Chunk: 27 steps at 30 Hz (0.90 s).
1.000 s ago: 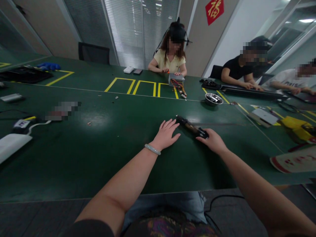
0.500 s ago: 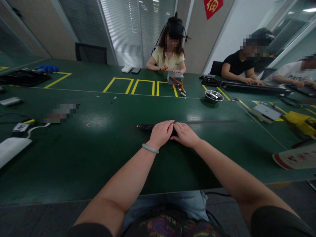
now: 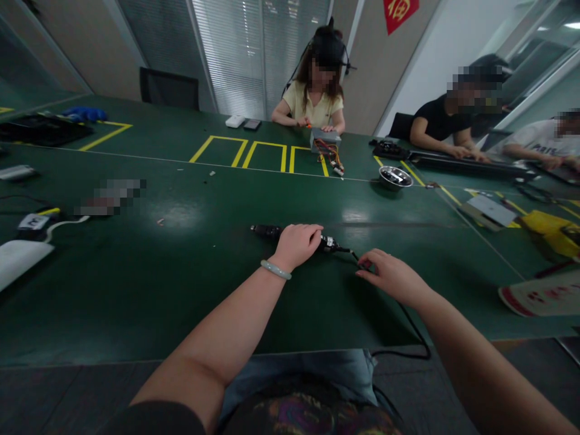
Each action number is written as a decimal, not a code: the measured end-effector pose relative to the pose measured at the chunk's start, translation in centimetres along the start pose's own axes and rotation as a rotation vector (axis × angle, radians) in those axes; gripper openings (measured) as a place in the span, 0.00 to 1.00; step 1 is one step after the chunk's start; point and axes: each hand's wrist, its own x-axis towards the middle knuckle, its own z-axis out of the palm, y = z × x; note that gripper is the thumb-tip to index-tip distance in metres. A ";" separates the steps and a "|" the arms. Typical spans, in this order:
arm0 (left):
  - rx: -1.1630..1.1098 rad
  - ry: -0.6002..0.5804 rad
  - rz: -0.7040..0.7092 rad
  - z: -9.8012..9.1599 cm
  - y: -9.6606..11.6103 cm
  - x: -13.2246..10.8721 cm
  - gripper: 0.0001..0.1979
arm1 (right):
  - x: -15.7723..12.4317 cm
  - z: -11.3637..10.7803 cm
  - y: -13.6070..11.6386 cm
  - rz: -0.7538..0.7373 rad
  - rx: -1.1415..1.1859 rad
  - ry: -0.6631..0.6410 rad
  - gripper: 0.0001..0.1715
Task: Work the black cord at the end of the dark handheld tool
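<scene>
A black corded electric screwdriver (image 3: 267, 232) lies on the green table, its tip pointing left and its cable end to the right. My left hand (image 3: 298, 245) is wrapped over the middle of its body and hides that part. From its right end a black cable (image 3: 422, 335) runs right, then down over the table's front edge. My right hand (image 3: 388, 273) is closed on this cable a short way from the screwdriver, thumb and fingers brought together around it.
A metal bowl (image 3: 396, 177) stands beyond my right hand. A printed cylinder (image 3: 539, 296) lies at the right edge, near a yellow item (image 3: 555, 232). White and black devices (image 3: 25, 257) sit at left. Across the table, a person works on a metal box (image 3: 324, 139) with wires; others work at right.
My right hand has left the screwdriver's right end and moved right and down onto the cable, uncovering that end. My left hand stays on the screwdriver.
</scene>
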 end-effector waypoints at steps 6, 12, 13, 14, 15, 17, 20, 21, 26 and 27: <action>0.001 -0.021 0.038 -0.7 0.5 -0.4 0.18 | -1.7 1.2 0.7 0.156 0.020 0.037 0.19; 0.014 -0.035 0.073 -1.0 1.9 -0.6 0.18 | -4.4 1.4 1.4 0.195 0.101 0.003 0.19; 0.016 -0.038 0.102 -0.9 2.3 -0.6 0.17 | -4.8 1.5 1.3 0.200 0.101 0.000 0.18; 0.018 -0.046 0.137 -0.7 2.6 -0.7 0.17 | -5.1 1.6 1.2 0.205 0.094 0.005 0.17; 0.018 -0.062 0.176 -0.5 3.0 -0.7 0.16 | -5.3 1.7 1.0 0.209 0.080 0.021 0.15; 0.017 -0.118 0.243 -0.1 3.6 -0.9 0.17 | -5.6 1.9 0.7 0.214 0.035 0.077 0.11; 0.024 -0.201 0.290 0.4 3.8 -1.1 0.18 | -5.5 2.5 0.2 0.199 0.009 0.171 0.09; 0.031 -0.215 0.297 0.4 3.8 -1.2 0.19 | -5.4 2.8 0.1 0.189 0.030 0.198 0.10; 0.080 -0.234 0.284 0.7 3.3 -1.0 0.16 | -3.4 3.8 0.0 0.179 0.248 0.325 0.12; 0.087 -0.239 0.274 0.8 3.3 -0.9 0.15 | -2.8 3.9 0.0 0.188 0.288 0.327 0.12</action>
